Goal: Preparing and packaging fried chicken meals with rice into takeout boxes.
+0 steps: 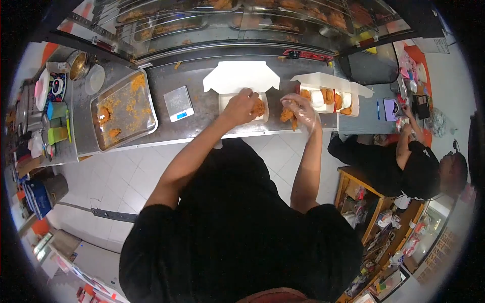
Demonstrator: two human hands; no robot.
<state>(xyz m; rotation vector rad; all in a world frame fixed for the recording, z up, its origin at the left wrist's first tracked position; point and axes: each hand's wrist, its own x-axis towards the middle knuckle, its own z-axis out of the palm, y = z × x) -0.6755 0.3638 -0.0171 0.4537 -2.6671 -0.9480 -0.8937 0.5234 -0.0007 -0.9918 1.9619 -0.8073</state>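
In the middle of the counter lies an open white cardboard box [242,77] with its lid raised. My bare left hand [241,107] reaches over it, its fingers at a piece of fried chicken [258,108] inside; whether they grip it is hard to tell. My right hand [299,110], in a clear plastic glove, holds another fried chicken piece [288,115] just right of the box. Farther right, an open box [355,104] contains several fried pieces and white tubs [316,99]. To the left, a digital scale [179,103] lies beside a metal tray [151,113] with crumbs and fried pieces.
A glass display cabinet [242,36] with trays of fried food stands behind the counter. Metal bowls [78,65] and plastic containers [57,134] are at the left. Another person [416,170] is at the right, near a wooden shelf unit [379,204].
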